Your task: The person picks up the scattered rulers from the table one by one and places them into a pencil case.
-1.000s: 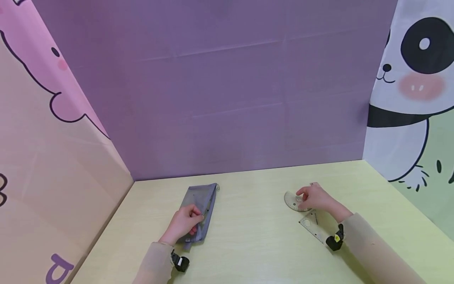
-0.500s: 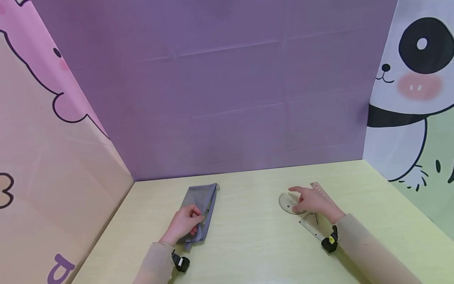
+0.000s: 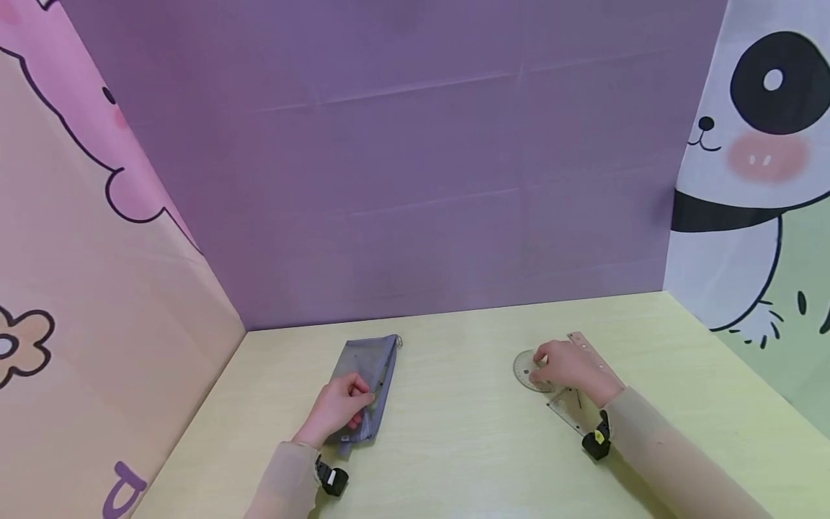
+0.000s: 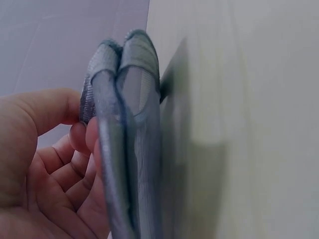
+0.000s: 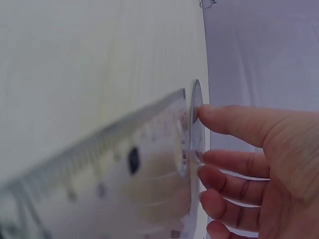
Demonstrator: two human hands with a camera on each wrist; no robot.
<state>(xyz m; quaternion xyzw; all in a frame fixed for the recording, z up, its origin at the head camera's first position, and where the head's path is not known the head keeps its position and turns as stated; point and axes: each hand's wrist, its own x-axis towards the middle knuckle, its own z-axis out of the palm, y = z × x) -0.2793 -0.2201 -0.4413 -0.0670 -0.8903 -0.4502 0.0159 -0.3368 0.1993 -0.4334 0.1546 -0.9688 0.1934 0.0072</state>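
A grey-blue see-through zip pencil case [image 3: 366, 355] lies on the left of the table. My left hand [image 3: 333, 409] pinches it between thumb and finger; in the left wrist view, they hold a strip at the edge of the pencil case [image 4: 142, 94]. A clear round-edged protractor [image 3: 521, 373] lies flat on the right. The thumb and fingertips of my right hand [image 3: 570, 364] touch it, spaced apart. Just nearer, partly under the right arm, is a clear set square [image 3: 563, 407] with a scale. A pinkish strip with holes [image 3: 579, 342] lies beyond that hand, partly hidden.
The pale wooden table [image 3: 447, 447] ends at a purple backdrop [image 3: 415, 180]. Printed cartoon panels stand at both sides, a panda panel [image 3: 726, 267] on the right. Each wrist carries a small black camera [image 3: 596, 445].
My right hand has moved left, and the protractor has slid left, then slightly back right. Its fingers spread, then drew closer together. The left hand and pencil case have stayed put.
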